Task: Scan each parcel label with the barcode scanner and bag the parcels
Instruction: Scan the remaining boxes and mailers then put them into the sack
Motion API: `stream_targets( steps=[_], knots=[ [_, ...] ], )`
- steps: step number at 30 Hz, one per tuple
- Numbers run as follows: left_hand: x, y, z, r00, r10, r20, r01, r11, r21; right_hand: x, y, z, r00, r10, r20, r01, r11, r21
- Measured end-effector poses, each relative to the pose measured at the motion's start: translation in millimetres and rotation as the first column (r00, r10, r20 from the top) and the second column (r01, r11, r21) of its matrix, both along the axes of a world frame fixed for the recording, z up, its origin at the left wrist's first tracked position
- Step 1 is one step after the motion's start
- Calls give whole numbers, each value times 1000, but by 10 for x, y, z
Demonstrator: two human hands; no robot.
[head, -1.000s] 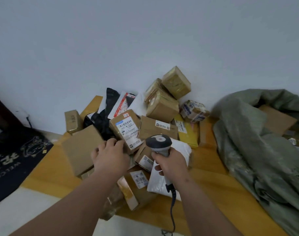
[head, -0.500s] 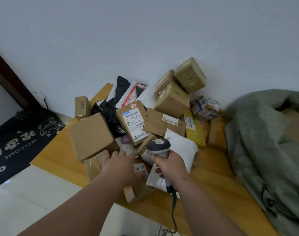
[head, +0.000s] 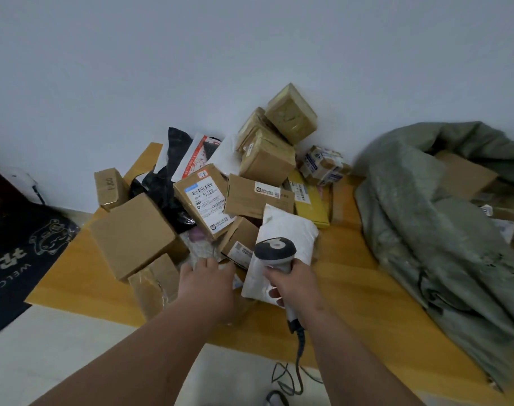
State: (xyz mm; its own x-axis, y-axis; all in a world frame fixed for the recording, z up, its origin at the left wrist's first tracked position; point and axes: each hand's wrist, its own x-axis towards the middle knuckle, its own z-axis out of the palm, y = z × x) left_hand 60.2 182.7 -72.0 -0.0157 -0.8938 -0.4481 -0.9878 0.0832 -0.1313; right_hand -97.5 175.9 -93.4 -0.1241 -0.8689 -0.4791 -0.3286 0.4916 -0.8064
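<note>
two hands: right hand (head: pixel 298 284) grips barcode scanner (head: pixel 276 254), left hand (head: pixel 207 284) on parcels (head: pixel 208 197).

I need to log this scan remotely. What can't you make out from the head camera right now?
- Parcel under the left hand: the hand covers it, so its label and the grip are hidden.
- Barcode scanner window: faces away; the right hand wraps the handle.
- Label on the box: print too small to read.
- Grey sack: folds hide most of its contents; the right edge cuts it off.
</note>
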Motion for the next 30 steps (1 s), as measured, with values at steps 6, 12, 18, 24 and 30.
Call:
stream_targets(
  steps=[6,12,18,24,30],
  knots=[
    [186,-109,358,1000,27,11,-26,998,-53,139,187,81,992,-119,51,121,992,-35],
    [384,-1,665,988,67,-141,-104,957,-272,383,341,299,951,-211,225,229,972,-57],
    [445,146,666,890,4,-457,-216,884,-414,601,401,484,849,-311,427,382,920,-88],
    [337,250,661,818,-127,-561,-188,863,-469,657,432,574,794,-382,472,504,849,-162],
    [290,163,676,595,-128,-793,-249,909,-333,560,505,514,788,-458,411,582,772,-257]
  ],
)
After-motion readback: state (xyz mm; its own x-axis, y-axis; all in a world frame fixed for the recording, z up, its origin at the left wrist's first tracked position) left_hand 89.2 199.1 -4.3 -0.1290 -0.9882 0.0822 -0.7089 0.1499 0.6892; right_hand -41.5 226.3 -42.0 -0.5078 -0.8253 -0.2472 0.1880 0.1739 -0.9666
